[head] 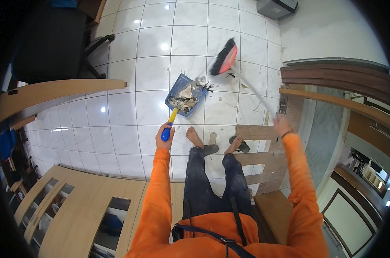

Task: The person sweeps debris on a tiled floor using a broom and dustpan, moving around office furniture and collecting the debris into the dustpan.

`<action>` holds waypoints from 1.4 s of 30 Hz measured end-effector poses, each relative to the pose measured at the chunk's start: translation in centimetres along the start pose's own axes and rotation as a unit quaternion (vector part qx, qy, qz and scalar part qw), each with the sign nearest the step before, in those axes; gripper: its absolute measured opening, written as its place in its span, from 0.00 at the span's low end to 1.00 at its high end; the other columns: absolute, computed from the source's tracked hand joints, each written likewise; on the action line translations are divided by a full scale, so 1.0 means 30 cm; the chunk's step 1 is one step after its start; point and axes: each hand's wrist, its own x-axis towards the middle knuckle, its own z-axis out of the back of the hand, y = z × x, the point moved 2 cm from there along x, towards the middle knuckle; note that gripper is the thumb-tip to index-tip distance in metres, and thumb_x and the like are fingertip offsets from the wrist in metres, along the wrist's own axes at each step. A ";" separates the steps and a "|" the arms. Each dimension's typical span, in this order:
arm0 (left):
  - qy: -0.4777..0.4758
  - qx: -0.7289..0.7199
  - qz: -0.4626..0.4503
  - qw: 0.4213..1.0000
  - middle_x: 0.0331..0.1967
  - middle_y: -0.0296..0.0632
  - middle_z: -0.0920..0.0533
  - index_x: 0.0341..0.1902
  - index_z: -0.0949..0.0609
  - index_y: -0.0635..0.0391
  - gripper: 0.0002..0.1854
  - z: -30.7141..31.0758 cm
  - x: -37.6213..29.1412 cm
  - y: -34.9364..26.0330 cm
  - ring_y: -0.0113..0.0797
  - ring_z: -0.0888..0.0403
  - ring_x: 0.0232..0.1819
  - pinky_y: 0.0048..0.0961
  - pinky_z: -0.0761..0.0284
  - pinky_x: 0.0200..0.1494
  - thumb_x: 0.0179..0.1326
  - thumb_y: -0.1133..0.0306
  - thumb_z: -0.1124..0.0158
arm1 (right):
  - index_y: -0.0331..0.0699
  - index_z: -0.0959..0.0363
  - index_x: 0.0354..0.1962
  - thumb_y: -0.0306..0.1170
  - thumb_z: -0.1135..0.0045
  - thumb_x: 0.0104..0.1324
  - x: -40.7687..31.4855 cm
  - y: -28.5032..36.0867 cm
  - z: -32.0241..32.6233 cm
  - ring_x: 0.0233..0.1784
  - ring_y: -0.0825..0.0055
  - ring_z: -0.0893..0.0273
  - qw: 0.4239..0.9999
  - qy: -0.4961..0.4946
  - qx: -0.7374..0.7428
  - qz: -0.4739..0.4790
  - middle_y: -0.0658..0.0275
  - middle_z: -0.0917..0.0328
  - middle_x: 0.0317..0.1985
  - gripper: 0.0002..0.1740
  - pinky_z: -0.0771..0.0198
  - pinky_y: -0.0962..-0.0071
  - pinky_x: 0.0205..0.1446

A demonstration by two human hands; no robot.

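My left hand grips the blue and yellow handle of a blue plastic dustpan on the tiled floor. Paper scraps and mixed debris fill much of the pan, with dark twig-like bits sticking out over its right edge. My right hand is closed around the blurred, pale stick of a broom. The broom head, red with black bristles, is tilted beyond the pan's far right corner. Small dark debris lies just beside the bristles.
Loose scraps dot the white floor tiles right of the pan. Wood-look planks lie near my right foot, which rests on a dark slipper. A black office chair and a wooden door edge are at left; a grey bin stands far right.
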 end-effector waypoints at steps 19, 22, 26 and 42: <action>0.050 0.130 0.024 0.990 0.39 0.44 0.16 0.47 0.27 0.51 0.20 -0.139 0.285 -0.205 0.45 0.16 0.42 0.35 0.23 0.46 0.50 0.66 0.33 | 0.33 0.23 0.36 0.33 0.52 0.61 0.037 0.367 0.119 0.37 0.54 0.18 0.968 0.044 -0.230 0.093 0.50 0.19 0.32 0.13 0.22 0.57 0.38; 0.041 0.146 0.031 0.988 0.42 0.45 0.16 0.52 0.30 0.49 0.24 -0.200 0.272 -0.227 0.49 0.17 0.45 0.39 0.23 0.46 0.51 0.65 0.34 | 0.32 0.25 0.40 0.31 0.48 0.58 -0.077 0.459 0.039 0.32 0.55 0.18 0.977 0.045 -0.187 0.093 0.50 0.20 0.28 0.14 0.22 0.59 0.31; 0.016 0.127 0.048 0.991 0.42 0.46 0.16 0.52 0.30 0.49 0.24 -0.255 0.247 -0.199 0.49 0.17 0.43 0.38 0.22 0.45 0.51 0.65 0.33 | 0.31 0.26 0.41 0.33 0.47 0.58 -0.227 0.554 0.010 0.26 0.61 0.19 0.947 0.005 -0.253 0.196 0.53 0.22 0.25 0.16 0.23 0.63 0.24; -0.048 -0.044 0.052 0.997 0.45 0.48 0.18 0.40 0.21 0.60 0.08 -0.041 0.019 -0.098 0.33 0.20 0.48 0.28 0.28 0.55 0.56 0.74 0.35 | 0.52 0.29 0.58 0.28 0.59 0.65 -0.191 0.355 0.411 0.35 0.53 0.22 0.962 0.079 -0.224 0.133 0.51 0.21 0.32 0.24 0.27 0.58 0.39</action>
